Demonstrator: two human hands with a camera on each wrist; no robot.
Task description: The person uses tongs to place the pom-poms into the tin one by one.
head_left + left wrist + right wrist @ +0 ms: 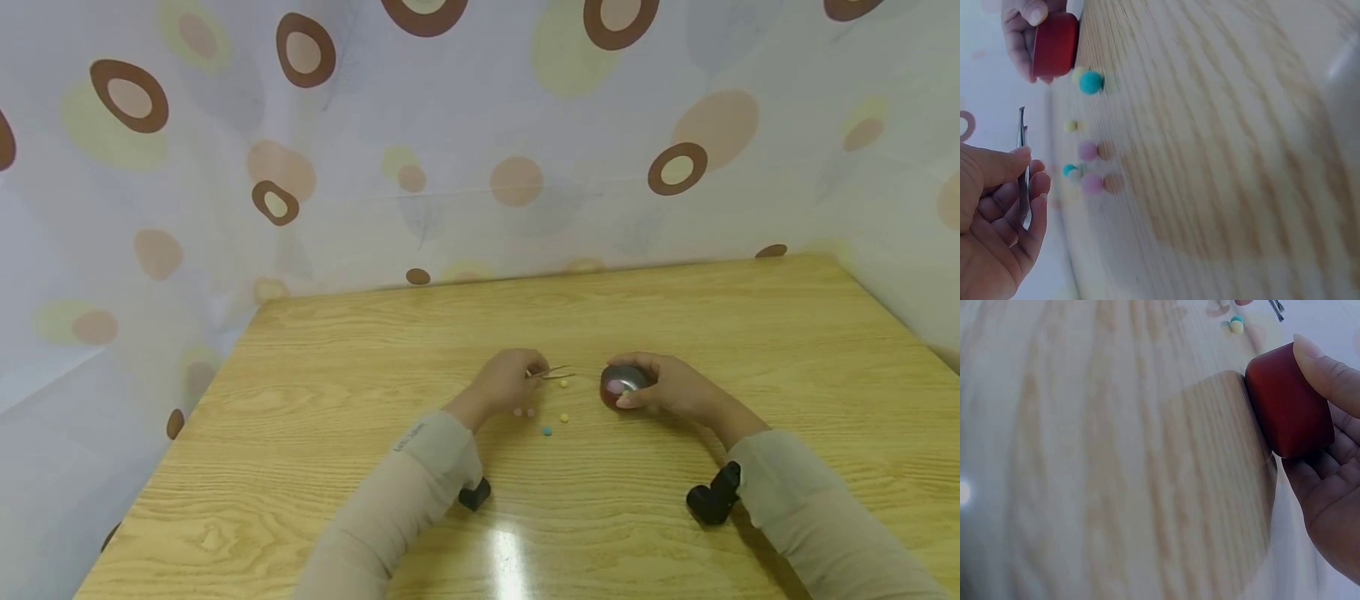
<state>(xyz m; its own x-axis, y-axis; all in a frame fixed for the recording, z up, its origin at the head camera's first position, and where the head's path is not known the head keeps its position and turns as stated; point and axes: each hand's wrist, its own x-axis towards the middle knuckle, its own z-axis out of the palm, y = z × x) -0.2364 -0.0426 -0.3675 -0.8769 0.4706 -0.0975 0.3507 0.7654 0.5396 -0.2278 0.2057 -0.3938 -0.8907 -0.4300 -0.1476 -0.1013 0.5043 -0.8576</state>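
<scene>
The left hand [506,382] reaches in from the near left, palm turned inward, the forearm slanting toward the far right. Its thumb lies against the curled fingers, and between them it pinches a pair of slim metal tweezers [1024,187]. The tweezers are raised above the light wood-grain worktop [375,350], their two slightly parted tips pointing right.

The right hand [671,387] comes in from the near right, the wrist bent so that the fingers point left. It grips a small round red bowl with a shiny silver interior [1288,403], thumb on the near side and fingers curled round the far side. The bowl sits on the worktop with its opening upward, and a pink ball [615,387] shows inside it. The two hands are apart from each other, with the tweezer tips and a few loose balls between them.

A small yellow ball [564,383] lies just below the tweezer tips in the head view. Nearer are a second yellow ball [564,417] and a teal ball [547,431]; two pink balls [517,412] rest side by side, close to the left hand. The left wrist view also shows another teal ball [1069,170] beside a whitish ball [1074,175].

Both forearms wear cream sleeves [408,492], with a black wrist device [712,497] below the right cuff.
</scene>
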